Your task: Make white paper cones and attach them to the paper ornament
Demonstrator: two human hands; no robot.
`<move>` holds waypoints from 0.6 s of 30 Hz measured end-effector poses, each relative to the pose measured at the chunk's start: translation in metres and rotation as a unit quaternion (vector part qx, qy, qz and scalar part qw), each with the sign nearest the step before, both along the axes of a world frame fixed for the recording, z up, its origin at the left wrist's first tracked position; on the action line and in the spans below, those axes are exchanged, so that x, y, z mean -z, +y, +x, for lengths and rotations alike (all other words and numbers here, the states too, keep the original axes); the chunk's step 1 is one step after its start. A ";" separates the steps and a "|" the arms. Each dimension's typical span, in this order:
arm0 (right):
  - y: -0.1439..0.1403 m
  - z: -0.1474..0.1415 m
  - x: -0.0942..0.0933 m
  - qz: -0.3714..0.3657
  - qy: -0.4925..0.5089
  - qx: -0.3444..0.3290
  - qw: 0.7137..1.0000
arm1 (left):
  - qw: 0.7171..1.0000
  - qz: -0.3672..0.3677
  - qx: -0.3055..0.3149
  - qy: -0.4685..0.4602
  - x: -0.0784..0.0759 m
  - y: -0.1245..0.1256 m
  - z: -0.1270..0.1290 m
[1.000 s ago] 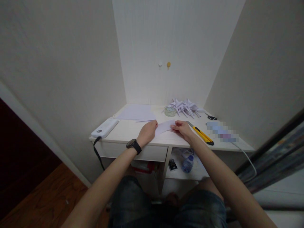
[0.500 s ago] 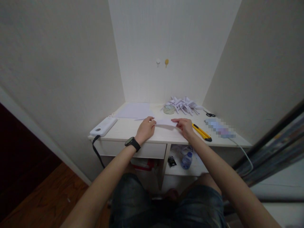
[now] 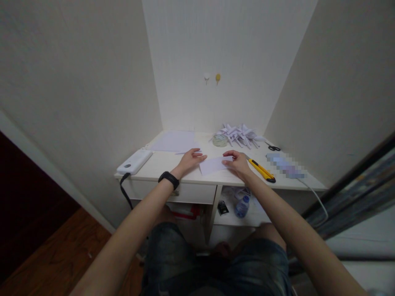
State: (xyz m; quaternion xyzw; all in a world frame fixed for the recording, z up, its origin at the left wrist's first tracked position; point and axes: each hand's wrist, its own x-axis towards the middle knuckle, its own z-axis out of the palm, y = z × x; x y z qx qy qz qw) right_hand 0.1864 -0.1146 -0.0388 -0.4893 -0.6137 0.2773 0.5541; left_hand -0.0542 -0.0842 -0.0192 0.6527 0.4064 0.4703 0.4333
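A small white piece of paper (image 3: 211, 165) is just above the desk's front half, slightly tilted. My right hand (image 3: 238, 165) grips its right end, with the thumb over the near face. Beside its left end is my left hand (image 3: 191, 161), fingers apart and holding nothing. A dark watch band is on the left wrist. Close to my right hand lies a yellow utility knife (image 3: 261, 169). Larger white sheets (image 3: 173, 141) rest at the back left of the desk, with a smaller strip at their front edge.
Folded paper pinwheels (image 3: 239, 135) are heaped at the back right, behind a roll of clear tape (image 3: 220, 141). Black-handled scissors (image 3: 273, 148) and a blurred phone-like item (image 3: 285, 165) with a cable lie right. A white power strip (image 3: 135, 161) stands left; a bottle (image 3: 242, 206) is on the shelf below.
My left hand has let go of the paper's left end and its fingers have spread. The paper has turned, its left end dropping toward me, while my right hand keeps hold.
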 end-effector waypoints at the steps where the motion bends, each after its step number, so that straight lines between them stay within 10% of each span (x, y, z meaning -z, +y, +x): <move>1: 0.000 0.000 0.000 -0.003 0.019 0.001 1.000 | 0.999 -0.020 0.021 -0.032 -0.002 -0.002 0.002; 18: 0.001 0.000 -0.004 -0.102 0.181 -0.047 0.977 | 0.996 -0.012 0.066 -0.055 0.011 -0.005 0.019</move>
